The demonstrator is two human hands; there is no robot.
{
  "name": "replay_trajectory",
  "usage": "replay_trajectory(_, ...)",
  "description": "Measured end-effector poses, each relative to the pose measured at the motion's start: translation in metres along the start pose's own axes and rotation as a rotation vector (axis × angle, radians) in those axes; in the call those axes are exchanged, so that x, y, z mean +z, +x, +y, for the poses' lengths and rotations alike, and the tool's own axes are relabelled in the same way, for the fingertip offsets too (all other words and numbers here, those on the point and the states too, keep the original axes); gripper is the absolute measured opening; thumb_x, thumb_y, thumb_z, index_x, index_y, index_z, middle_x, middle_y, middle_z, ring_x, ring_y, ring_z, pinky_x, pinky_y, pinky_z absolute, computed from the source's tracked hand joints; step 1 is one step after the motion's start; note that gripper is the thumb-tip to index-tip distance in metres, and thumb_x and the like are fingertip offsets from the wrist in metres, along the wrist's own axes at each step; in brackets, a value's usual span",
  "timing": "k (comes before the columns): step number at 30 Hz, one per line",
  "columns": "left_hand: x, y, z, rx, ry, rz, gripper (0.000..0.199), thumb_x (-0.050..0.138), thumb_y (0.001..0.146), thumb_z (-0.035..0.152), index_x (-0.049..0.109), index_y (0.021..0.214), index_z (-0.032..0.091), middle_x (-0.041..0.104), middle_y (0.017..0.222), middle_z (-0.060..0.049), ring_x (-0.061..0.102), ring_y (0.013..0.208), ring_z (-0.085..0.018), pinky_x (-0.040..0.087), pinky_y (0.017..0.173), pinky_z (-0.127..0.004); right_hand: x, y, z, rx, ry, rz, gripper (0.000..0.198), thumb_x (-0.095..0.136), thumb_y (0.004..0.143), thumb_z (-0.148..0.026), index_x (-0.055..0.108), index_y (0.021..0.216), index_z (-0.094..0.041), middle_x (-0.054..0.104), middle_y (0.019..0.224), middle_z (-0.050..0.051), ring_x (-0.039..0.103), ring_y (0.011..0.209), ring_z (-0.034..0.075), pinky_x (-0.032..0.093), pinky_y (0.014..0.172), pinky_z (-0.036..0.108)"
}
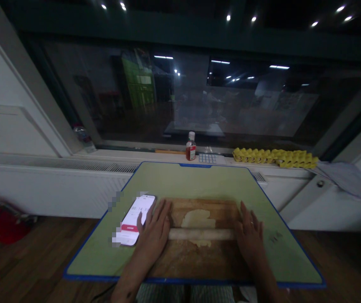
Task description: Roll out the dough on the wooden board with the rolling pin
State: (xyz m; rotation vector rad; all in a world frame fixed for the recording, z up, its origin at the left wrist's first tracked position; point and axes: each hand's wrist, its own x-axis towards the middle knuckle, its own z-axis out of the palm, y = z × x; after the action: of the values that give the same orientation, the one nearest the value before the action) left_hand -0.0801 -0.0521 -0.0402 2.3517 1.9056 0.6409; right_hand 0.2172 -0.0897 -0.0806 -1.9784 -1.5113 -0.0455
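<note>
A pale rolling pin (201,234) lies crosswise on a brown wooden board (180,261). Beneath it is a thin sheet of dough (198,219), showing beyond the pin and a little on the near side. My left hand (155,229) rests flat over the pin's left end, its fingers stretched out and the thumb apart. Over the right end lies my right hand (250,231), palm down with fingers extended. Both palms hide the pin's ends. Left of my left hand, a phone (132,221) with a lit timer screen lies on the green table (199,176).
On the sill behind the table stand a small bottle (191,147) with a white cap and yellow egg cartons (273,157). Papers (351,179) lie at the right. Another clear bottle (82,134) leans at the left. A red object (0,221) is on the floor.
</note>
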Motion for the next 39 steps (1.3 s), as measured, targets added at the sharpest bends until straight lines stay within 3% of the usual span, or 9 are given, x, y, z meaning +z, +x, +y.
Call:
replay_trajectory(6, -0.002, -0.004, 0.001, -0.006, -0.017, -0.021, 0.051, 0.025, 0.101, 0.025, 0.041, 0.150, 0.026, 0.043, 0.154, -0.007, 0.031, 0.144, -0.026, 0.017, 0.113, -0.063, -0.017, 0.007, -0.012, -0.093, 0.068, 0.100, 0.058, 0.029, 0.093, -0.027, 0.031, 0.151, -0.020, 0.048, 0.145, 0.011, 0.023, 0.146, 0.032, 0.020, 0.114, 0.067)
replay_trajectory(12, -0.001, -0.002, 0.001, -0.007, -0.001, -0.012, 0.051, 0.027, 0.100, 0.025, 0.045, 0.148, 0.027, 0.046, 0.152, -0.007, 0.032, 0.144, -0.027, 0.018, 0.113, -0.062, -0.034, 0.024, -0.032, -0.188, 0.216, 0.188, 0.049, 0.036, 0.096, -0.032, 0.043, 0.143, -0.021, 0.051, 0.142, 0.009, 0.034, 0.138, 0.026, 0.034, 0.113, 0.055)
replay_trajectory(17, 0.001, -0.006, -0.002, 0.020, 0.005, 0.018, 0.050, 0.026, 0.101, 0.025, 0.045, 0.148, 0.028, 0.046, 0.152, -0.006, 0.032, 0.144, -0.026, 0.017, 0.113, -0.062, -0.008, 0.027, -0.016, -0.228, 0.134, 0.146, 0.046, 0.029, 0.099, -0.029, 0.050, 0.139, -0.019, 0.059, 0.134, 0.009, 0.039, 0.133, 0.024, 0.039, 0.111, 0.050)
replay_trajectory(19, 0.001, -0.007, -0.002, 0.031, -0.001, 0.020, 0.050, 0.026, 0.101, 0.026, 0.044, 0.148, 0.028, 0.047, 0.152, -0.006, 0.032, 0.144, -0.026, 0.017, 0.113, -0.061, 0.007, 0.024, -0.003, -0.335, 0.071, 0.126, 0.048, 0.024, 0.099, -0.024, 0.053, 0.136, -0.016, 0.061, 0.131, 0.011, 0.045, 0.129, 0.023, 0.044, 0.107, 0.046)
replay_trajectory(22, -0.001, -0.006, 0.000, 0.035, -0.004, 0.041, 0.050, 0.027, 0.101, 0.025, 0.046, 0.147, 0.029, 0.048, 0.151, -0.005, 0.032, 0.144, -0.025, 0.014, 0.115, -0.058, 0.018, 0.017, 0.011, -0.443, -0.087, 0.109, 0.049, 0.023, 0.097, -0.017, 0.056, 0.133, -0.015, 0.059, 0.136, 0.012, 0.044, 0.132, 0.024, 0.041, 0.109, 0.050)
replay_trajectory(27, -0.007, -0.001, 0.007, 0.039, -0.013, 0.037, 0.049, 0.025, 0.102, 0.027, 0.048, 0.145, 0.027, 0.047, 0.151, -0.004, 0.031, 0.144, -0.026, 0.012, 0.115, -0.058, 0.010, 0.008, 0.007, -0.371, -0.337, 0.070, 0.053, 0.028, 0.093, -0.012, 0.056, 0.136, -0.022, 0.053, 0.145, 0.009, 0.033, 0.141, 0.033, 0.031, 0.109, 0.065)
replay_trajectory(31, -0.009, 0.001, 0.008, 0.034, -0.019, 0.039, 0.050, 0.023, 0.102, 0.027, 0.050, 0.144, 0.026, 0.049, 0.150, -0.005, 0.033, 0.144, -0.026, 0.014, 0.115, -0.059, 0.004, 0.005, -0.001, -0.286, -0.330, 0.093, 0.051, 0.027, 0.095, -0.016, 0.053, 0.139, -0.021, 0.054, 0.144, 0.008, 0.033, 0.141, 0.032, 0.031, 0.110, 0.062)
replay_trajectory(39, -0.009, 0.003, 0.008, 0.007, 0.048, -0.040, 0.052, 0.023, 0.100, 0.026, 0.050, 0.144, 0.017, 0.046, 0.152, -0.008, 0.033, 0.143, -0.029, 0.015, 0.114, -0.061, -0.002, 0.000, -0.006, -0.268, -0.294, 0.090, 0.050, 0.026, 0.097, -0.017, 0.055, 0.137, -0.023, 0.056, 0.141, 0.005, 0.032, 0.142, 0.031, 0.030, 0.111, 0.062)
